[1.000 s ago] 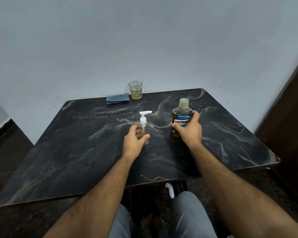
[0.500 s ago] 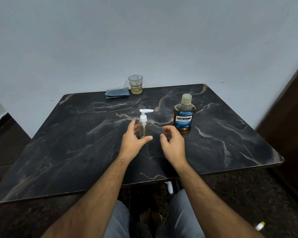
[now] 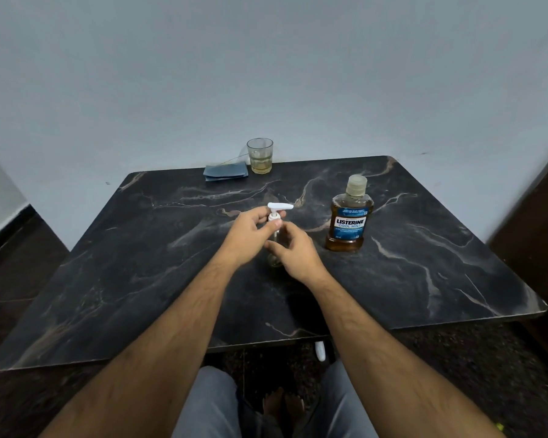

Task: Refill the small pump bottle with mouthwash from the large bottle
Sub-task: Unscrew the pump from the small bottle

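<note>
The small clear pump bottle (image 3: 275,259) with a white pump head (image 3: 279,207) stands upright at the middle of the dark marble table (image 3: 140,263). My left hand (image 3: 250,237) pinches the white collar just under the pump head. My right hand (image 3: 293,254) wraps the clear body from the right. The large mouthwash bottle (image 3: 348,216), amber liquid, blue label, cap on, stands upright and untouched a little to the right of my hands.
A glass (image 3: 260,155) with some yellowish liquid and a folded blue cloth (image 3: 225,172) sit at the table's far edge by the wall. A dark door or panel (image 3: 538,222) rises at the right. My knees show under the near edge.
My right hand let go of the large bottle and came left onto the small bottle's body. My left hand slid up from the body to the pump collar.
</note>
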Motion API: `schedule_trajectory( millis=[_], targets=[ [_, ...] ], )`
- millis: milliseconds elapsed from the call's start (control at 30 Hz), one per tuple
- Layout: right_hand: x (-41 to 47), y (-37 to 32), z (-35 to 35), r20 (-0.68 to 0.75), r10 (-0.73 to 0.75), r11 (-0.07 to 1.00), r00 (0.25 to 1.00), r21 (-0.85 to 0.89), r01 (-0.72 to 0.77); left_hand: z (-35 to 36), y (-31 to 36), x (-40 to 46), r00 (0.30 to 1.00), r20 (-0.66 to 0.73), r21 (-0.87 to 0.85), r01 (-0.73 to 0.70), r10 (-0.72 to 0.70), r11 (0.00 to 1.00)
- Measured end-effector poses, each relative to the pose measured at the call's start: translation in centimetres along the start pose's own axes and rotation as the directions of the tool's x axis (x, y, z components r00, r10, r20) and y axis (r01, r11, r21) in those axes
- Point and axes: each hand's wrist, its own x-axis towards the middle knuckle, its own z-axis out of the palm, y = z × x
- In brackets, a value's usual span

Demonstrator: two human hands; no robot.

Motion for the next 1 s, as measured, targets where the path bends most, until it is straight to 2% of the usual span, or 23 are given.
schedule_trajectory(
  millis=[200, 300, 467, 567, 667, 800, 933, 1000],
  targets=[
    [-0.1, 0.4, 0.6, -0.046, -0.031, 0.999, 0.998, -0.015, 0.030, 0.6, -0.7, 0.0, 0.996, -0.087, -0.014, -0.009, 0.008, 1.000],
    [-0.6, 0.5, 1.4, -0.128, -0.065, 0.998, 0.990, -0.019, 0.063, 1.4, -0.8, -0.4, 0.986, -0.165, -0.051, -0.015, 0.006, 0.999],
    [-1.9, 0.6, 3.2, -0.288, -0.084, 0.996, 0.954, -0.026, 0.080, 3.4, -1.0, -0.7, 0.926, -0.374, -0.050, 0.028, -0.045, 0.998],
    [-2.1, 0.4, 3.3, -0.291, -0.064, 0.998, 0.955, -0.016, 0.062, 4.0, -0.2, -0.3, 0.897, -0.429, -0.006, 0.109, -0.101, 0.994],
    [-2.2, 0.3, 2.9, -0.285, -0.061, 0.998, 0.957, -0.028, 0.056, 4.3, 0.6, 0.2, 0.925, -0.350, -0.047, 0.144, -0.151, 0.989],
    [-2.2, 0.2, 2.7, -0.275, -0.058, 0.998, 0.960, -0.025, 0.054, 4.1, 0.3, -0.1, 0.967, -0.219, -0.094, 0.113, -0.132, 0.989],
    [-2.2, 0.3, 2.6, -0.260, -0.074, 0.997, 0.963, -0.049, 0.063, 3.0, -0.2, -1.7, 0.979, -0.174, -0.262, 0.055, -0.104, 0.963],
    [-2.2, 0.3, 2.6, -0.249, -0.074, 0.996, 0.966, -0.065, 0.060, 2.5, -0.5, -2.2, 0.979, -0.191, -0.262, 0.019, -0.071, 0.965]
  ],
)
